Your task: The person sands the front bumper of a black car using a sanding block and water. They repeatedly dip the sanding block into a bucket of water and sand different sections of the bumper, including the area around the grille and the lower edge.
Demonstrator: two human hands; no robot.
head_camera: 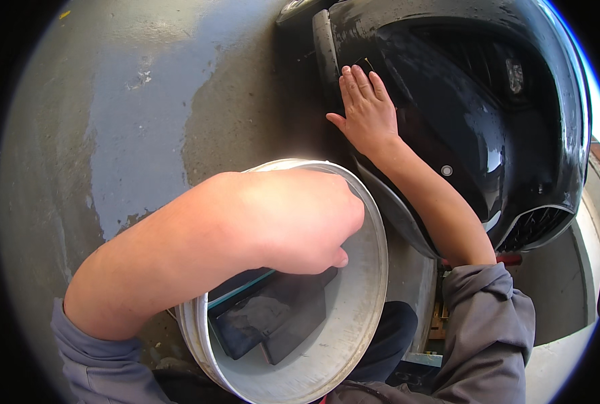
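My right hand (368, 108) lies flat, fingers a little apart, on the wet black bumper cover (446, 111) of a car. A white plastic bucket (365, 313) stands between my knees with cloudy water in it. Over the bucket's mouth, my left hand (310, 219) is bent downward with its fingers curled. Its fingertips are hidden beneath it, so anything held there is out of sight. Dark flat pieces (284, 313) lie in the bucket below this hand, and beside them is a dark piece with a teal edge (242, 288).
The grey floor (143, 101) bears a wet, shiny patch at the left. A round sensor or plug (446, 170) sits in the bumper near my right forearm. A mesh grille (537, 227) shows at the bumper's lower right. My dark trouser leg (390, 333) is right of the bucket.
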